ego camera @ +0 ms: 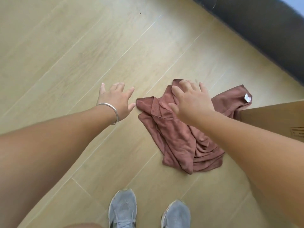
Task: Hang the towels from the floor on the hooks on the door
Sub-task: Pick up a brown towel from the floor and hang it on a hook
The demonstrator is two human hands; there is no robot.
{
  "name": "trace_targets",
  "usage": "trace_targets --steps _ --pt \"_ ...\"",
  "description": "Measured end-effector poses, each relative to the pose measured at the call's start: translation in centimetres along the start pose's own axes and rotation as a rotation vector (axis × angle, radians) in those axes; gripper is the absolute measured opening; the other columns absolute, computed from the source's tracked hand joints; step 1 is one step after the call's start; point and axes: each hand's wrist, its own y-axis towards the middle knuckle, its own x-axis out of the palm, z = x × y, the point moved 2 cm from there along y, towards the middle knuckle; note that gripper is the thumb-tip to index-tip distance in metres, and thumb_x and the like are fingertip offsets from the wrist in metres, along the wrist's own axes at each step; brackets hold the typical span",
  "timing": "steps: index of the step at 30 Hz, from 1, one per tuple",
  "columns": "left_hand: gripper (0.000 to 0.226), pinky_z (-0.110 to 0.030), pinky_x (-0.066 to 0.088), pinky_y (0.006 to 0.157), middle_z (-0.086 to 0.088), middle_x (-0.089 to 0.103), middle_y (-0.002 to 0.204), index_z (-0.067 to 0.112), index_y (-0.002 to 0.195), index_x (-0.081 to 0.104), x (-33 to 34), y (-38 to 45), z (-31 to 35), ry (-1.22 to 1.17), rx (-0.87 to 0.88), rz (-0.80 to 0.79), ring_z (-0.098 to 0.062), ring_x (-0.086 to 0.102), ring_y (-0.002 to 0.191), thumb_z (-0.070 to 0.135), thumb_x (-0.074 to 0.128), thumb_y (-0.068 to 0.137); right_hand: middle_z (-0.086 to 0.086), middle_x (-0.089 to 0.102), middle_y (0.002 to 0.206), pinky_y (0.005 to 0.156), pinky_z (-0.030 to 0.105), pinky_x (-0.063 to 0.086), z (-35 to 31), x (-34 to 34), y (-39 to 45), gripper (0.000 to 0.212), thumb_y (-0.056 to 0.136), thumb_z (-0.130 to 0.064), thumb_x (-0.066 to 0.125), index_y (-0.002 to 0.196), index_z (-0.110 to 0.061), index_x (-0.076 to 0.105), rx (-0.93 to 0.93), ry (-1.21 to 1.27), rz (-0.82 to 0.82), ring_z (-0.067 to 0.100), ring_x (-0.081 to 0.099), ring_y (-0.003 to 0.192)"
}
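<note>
Head view: no grip is established on the towel [177,137]. The right hand [190,99] is held above the upper part of the towel with its fingers [176,92] spread apart and slightly bent; whether the fingertips touch the fabric cannot be told. The left hand [116,97] is held just beside the towel's left corner, fingers spread and nothing held; its thumb tip is seen at the edge of that corner, and contact cannot be confirmed. A silver bangle [111,112] is worn on the left wrist.

The towel, reddish-brown, is found crumpled in folds on the light wood-plank floor [65,55]. A small white label [247,97] is attached near the towel's upper right corner. The towel's right side is partly covered by a cardboard box [271,119], which is cut off by the frame edge. A dark band [263,30] is seen running diagonally well beyond the towel, toward the upper right; what it belongs to cannot be told.

Two grey lace-up shoes [122,209] are placed on the floor below the towel, toes pointed toward it. Both forearms are extended from the lower corners toward the towel.
</note>
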Motion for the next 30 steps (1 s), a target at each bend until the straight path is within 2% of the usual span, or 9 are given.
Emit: trace_targets --steps 5,12,16,18,19,21,23,26,30 --pt "0.06 -0.061 0.009 0.113 -0.005 0.018 0.155 0.039 0.147 0.022 5.2 5.2 0.0 0.01 0.004 0.016 -0.021 0.013 0.144 0.063 0.032 0.093 0.008 0.026 0.154 0.118 0.052 0.008 -2.3 5.7 5.1 0.059 0.094 -0.058 0.037 0.14 -0.022 0.04 -0.022 0.034 0.014 0.024 0.012 0.146" --pt "0.047 -0.059 0.013 0.113 -0.001 0.029 0.148 0.042 0.129 0.048 9.0 9.2 2.1 -0.134 0.06 0.087 -0.019 0.022 0.14 0.055 0.057 0.086 0.011 0.025 0.156 0.117 0.055 0.005 -5.3 10.7 9.0 0.072 0.087 -0.07 0.036 0.133 -0.016 0.052 0.02 -0.047 0.024 0.026 0.005 0.148" --pt "0.033 -0.047 0.019 0.114 0.003 0.037 0.148 0.036 0.118 0.063 9.8 8.8 2.7 -0.249 0.099 0.201 -0.017 0.03 0.136 0.044 0.063 0.086 0.008 0.033 0.151 0.117 0.053 0.006 -6.7 11.7 9.3 0.048 0.091 -0.052 0.045 0.122 -0.019 0.061 0.043 -0.017 0.027 0.026 0.008 0.147" --pt "0.025 -0.04 0.026 0.109 0.005 0.045 0.139 0.032 0.107 0.066 9.8 8.1 2.8 -0.335 0.054 0.234 -0.016 0.038 0.129 0.04 0.067 0.084 0.006 0.042 0.144 0.117 0.051 0.01 -7.0 11.2 9.0 0.034 0.093 -0.037 0.044 0.113 -0.021 0.065 0.037 0.065 0.069 0.025 0.015 0.145" --pt "0.027 -0.039 0.027 0.107 0.006 0.045 0.136 0.032 0.108 0.065 9.6 7.8 2.8 -0.366 0.03 0.215 -0.016 0.039 0.127 0.039 0.069 0.082 0.004 0.046 0.14 0.116 0.049 0.013 -6.9 10.6 8.8 0.03 0.092 -0.032 0.044 0.11 -0.022 0.066 0.024 0.086 0.097 0.025 0.019 0.143" --pt "0.039 -0.043 0.024 0.111 0.005 0.04 0.141 0.033 0.119 0.058 9.0 7.2 2.6 -0.388 0.015 0.116 -0.017 0.034 0.132 0.041 0.069 0.082 0.001 0.052 0.13 0.114 0.046 0.017 -6.4 8.9 8.3 0.025 0.09 -0.024 0.046 0.106 -0.023 0.066 -0.021 0.109 0.161 0.023 0.028 0.137" --pt "0.031 -0.048 0.019 0.114 0.005 0.036 0.146 0.037 0.116 0.061 7.4 6.6 2.0 -0.384 0.026 0.059 -0.016 0.028 0.137 0.044 0.064 0.086 -0.002 0.055 0.123 0.115 0.045 0.016 -5.6 6.6 7.6 0.023 0.09 -0.018 0.046 0.104 -0.022 0.064 -0.064 0.131 0.228 0.021 0.033 0.133" --pt "0.012 -0.05 0.018 0.114 0.006 0.042 0.142 0.034 0.094 0.068 3.6 5.3 1.4 -0.426 0.046 0.097 -0.015 0.029 0.137 0.042 0.059 0.09 -0.002 0.057 0.119 0.116 0.044 0.014 -4.4 2.4 6.0 0.018 0.092 -0.014 0.048 0.102 -0.019 0.062 -0.086 0.14 0.305 0.021 0.037 0.131" --pt "0.012 -0.046 0.024 0.111 0.006 0.049 0.137 0.032 0.092 0.07 -3.2 2.3 0.1 -0.483 0.08 0.19 -0.016 0.033 0.135 0.038 0.059 0.09 -0.003 0.059 0.116 0.117 0.043 0.012 -3.5 -4.5 3.5 0.015 0.093 -0.012 0.05 0.1 -0.021 0.06 -0.049 0.148 0.333 0.019 0.037 0.131"
